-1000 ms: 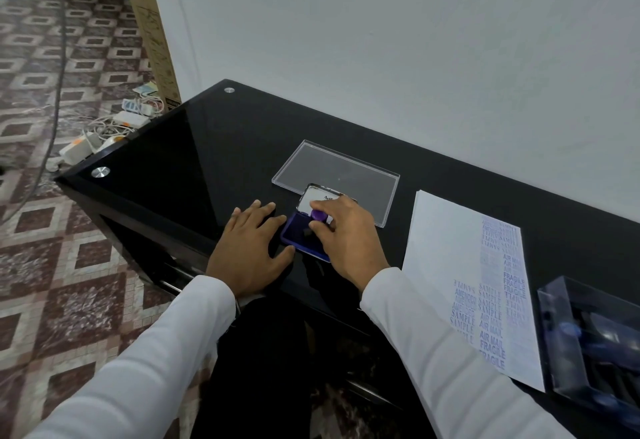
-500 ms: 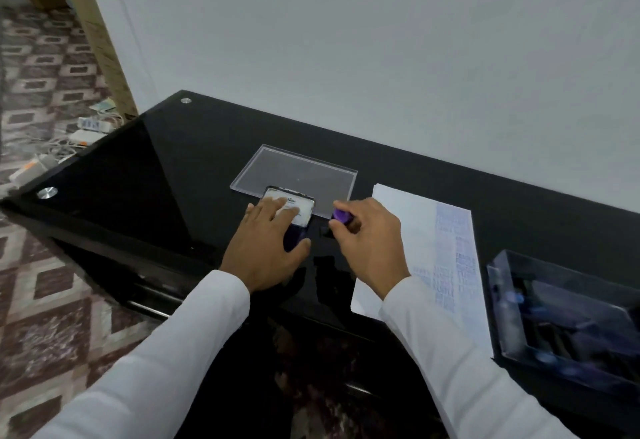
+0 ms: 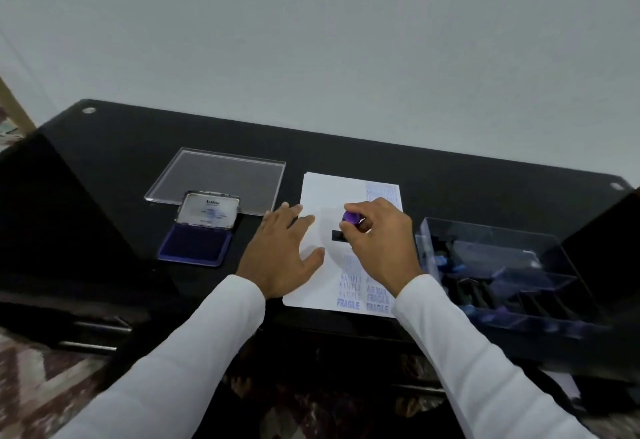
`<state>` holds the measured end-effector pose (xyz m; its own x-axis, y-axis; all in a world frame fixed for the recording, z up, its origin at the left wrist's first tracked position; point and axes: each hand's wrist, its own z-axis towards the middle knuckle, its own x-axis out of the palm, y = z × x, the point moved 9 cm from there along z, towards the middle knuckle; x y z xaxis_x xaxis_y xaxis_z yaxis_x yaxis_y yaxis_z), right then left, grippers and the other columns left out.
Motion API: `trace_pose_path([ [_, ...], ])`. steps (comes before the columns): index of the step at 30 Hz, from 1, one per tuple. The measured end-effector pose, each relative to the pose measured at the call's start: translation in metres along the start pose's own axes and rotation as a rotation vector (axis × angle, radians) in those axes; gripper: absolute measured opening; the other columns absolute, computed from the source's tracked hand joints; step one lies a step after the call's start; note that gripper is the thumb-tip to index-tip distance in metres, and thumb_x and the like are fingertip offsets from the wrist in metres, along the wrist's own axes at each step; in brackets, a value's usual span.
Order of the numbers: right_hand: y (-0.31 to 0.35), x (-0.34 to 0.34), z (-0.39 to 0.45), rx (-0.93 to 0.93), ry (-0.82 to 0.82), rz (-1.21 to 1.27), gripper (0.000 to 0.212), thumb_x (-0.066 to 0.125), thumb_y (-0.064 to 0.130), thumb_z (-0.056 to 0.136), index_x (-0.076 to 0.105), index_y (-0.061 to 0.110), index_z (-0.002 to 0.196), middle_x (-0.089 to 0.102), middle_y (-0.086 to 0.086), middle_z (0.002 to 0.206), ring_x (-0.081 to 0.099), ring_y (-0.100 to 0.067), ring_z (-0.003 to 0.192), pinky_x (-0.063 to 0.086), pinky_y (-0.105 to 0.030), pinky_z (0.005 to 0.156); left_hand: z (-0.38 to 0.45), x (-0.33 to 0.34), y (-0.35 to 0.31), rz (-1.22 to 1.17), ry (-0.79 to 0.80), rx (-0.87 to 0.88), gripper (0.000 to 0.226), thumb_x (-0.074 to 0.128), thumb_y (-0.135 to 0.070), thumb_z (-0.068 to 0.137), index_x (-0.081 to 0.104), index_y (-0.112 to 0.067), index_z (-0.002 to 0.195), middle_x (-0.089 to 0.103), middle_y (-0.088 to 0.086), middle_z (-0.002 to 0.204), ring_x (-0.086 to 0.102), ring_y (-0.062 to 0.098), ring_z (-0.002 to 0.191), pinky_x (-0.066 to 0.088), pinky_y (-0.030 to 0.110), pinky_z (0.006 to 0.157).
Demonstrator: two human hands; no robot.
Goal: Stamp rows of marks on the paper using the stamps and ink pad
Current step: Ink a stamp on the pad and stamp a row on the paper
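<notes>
Black desk (image 3: 450,175), hands flat (image 3: 284,248), gripping (image 3: 381,238)

The worktop (image 3: 450,182) is glossy black, and on it lies a white paper (image 3: 325,196) printed with columns of blue-violet words. The ink pad (image 3: 194,248) shows a deep violet-blue bed under a silvery lid, and the stamp (image 3: 351,217) has a purple knob over a black base. Both sleeves (image 3: 194,352) are white, and the organiser tray (image 3: 502,265) is clear with a bluish tint.

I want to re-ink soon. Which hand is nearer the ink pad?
Left. The left hand rests flat on the paper's edge, just right of the ink pad; the right hand grips the stamp farther right.
</notes>
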<state>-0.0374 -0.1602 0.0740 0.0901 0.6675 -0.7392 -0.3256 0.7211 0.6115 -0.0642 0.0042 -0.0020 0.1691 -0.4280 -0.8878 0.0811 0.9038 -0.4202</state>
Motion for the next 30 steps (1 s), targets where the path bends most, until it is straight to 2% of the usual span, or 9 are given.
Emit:
trace_pose_path([
  [4,-0.012,-0.006,0.000,0.004,-0.019,-0.004,0.029,0.074,0.024,0.088,0.072,0.018,0.116,0.066,0.003,0.105,0.062,-0.007,0.081,0.048,-0.013,0.080,0.009,0.015,-0.008,0.017,0.045,-0.005,0.065,0.048,-0.061,0.096,0.036,-0.032,0.153,0.022,-0.005,0.165,0.011,0.020,0.155,0.004,0.038,0.121],
  [8,-0.020,-0.006,0.002,0.010,-0.023,-0.016,0.029,0.074,0.024,0.087,0.073,0.018,0.116,0.067,0.003,0.105,0.063,-0.007,0.079,0.042,-0.006,0.077,0.016,0.025,-0.007,0.035,0.071,0.001,0.064,0.047,-0.062,0.096,0.035,-0.034,0.153,0.021,-0.006,0.166,0.010,0.021,0.155,0.000,0.036,0.119],
  [12,-0.024,-0.002,0.004,0.019,-0.010,-0.025,0.029,0.073,0.024,0.088,0.073,0.018,0.116,0.066,0.003,0.104,0.061,-0.006,0.078,0.035,0.001,0.072,0.021,0.029,-0.004,0.039,0.084,0.006,0.064,0.045,-0.063,0.096,0.036,-0.035,0.153,0.020,-0.006,0.166,0.008,0.021,0.155,0.003,0.042,0.123],
  [19,-0.027,0.003,0.007,0.029,0.013,-0.039,0.030,0.072,0.024,0.089,0.072,0.017,0.118,0.066,0.002,0.106,0.061,-0.008,0.082,0.041,-0.009,0.079,0.023,0.035,-0.002,0.051,0.084,0.022,0.068,0.033,-0.068,0.091,0.043,-0.035,0.149,0.024,-0.006,0.165,0.012,0.021,0.155,0.001,0.042,0.123],
  [25,-0.028,0.007,0.009,0.037,0.028,-0.046,0.030,0.072,0.025,0.089,0.072,0.018,0.118,0.065,0.003,0.105,0.059,-0.007,0.082,0.034,-0.001,0.074,0.023,0.035,-0.001,0.054,0.086,0.024,0.066,0.036,-0.067,0.093,0.043,-0.035,0.150,0.024,-0.006,0.165,0.011,0.021,0.155,0.003,0.043,0.124],
  [30,-0.028,0.010,0.008,0.029,0.027,-0.053,0.030,0.073,0.024,0.089,0.072,0.017,0.118,0.066,0.001,0.106,0.060,-0.008,0.082,0.043,-0.013,0.081,0.024,0.037,0.000,0.055,0.092,0.020,0.066,0.035,-0.068,0.092,0.042,-0.036,0.150,0.023,-0.007,0.165,0.011,0.020,0.155,0.003,0.042,0.124],
])
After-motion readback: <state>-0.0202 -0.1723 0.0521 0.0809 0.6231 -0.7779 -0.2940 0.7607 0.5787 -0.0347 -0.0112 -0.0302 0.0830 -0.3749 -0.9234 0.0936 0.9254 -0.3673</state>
